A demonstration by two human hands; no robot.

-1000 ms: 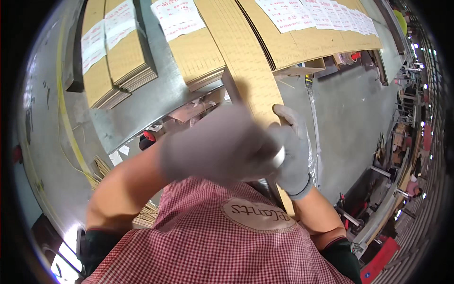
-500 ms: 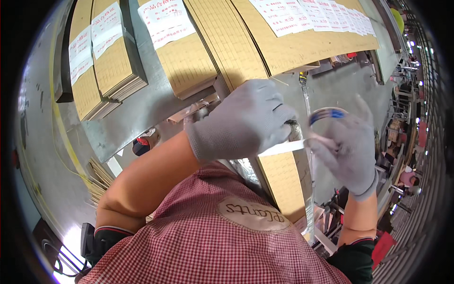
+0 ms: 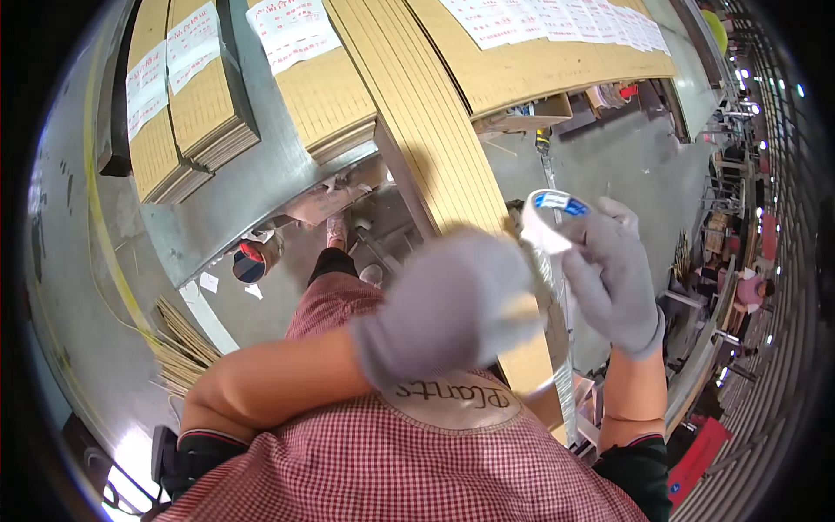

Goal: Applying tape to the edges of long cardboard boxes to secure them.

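My right hand [image 3: 613, 278], in a grey knit glove, grips a roll of white tape [image 3: 546, 235] whose inner ring is blue. A short loose end of the tape hangs by the thumb. My left hand [image 3: 452, 304], gloved the same way, is smeared by motion over a long bundle of yellow-brown boards [image 3: 435, 130]. A pale blur shows by its fingertips, and whether they hold anything cannot be made out. The hands are apart. Running lengthwise away from me, the bundle passes under my left hand, and its near end [image 3: 526, 357] shows beyond that hand.
Further stacks of boards [image 3: 335, 104] with white printed sheets [image 3: 291, 30] lie on a grey metal table [image 3: 270, 165] at the left. A wide board stack [image 3: 565, 65] at the far right bears overlapping sheets. Thin strips [image 3: 183, 335] lie on the floor at the left.
My left hand has moved down and toward me, away from the tape roll. My right hand has shifted slightly left with the roll, and the white strip between the hands no longer spans them.
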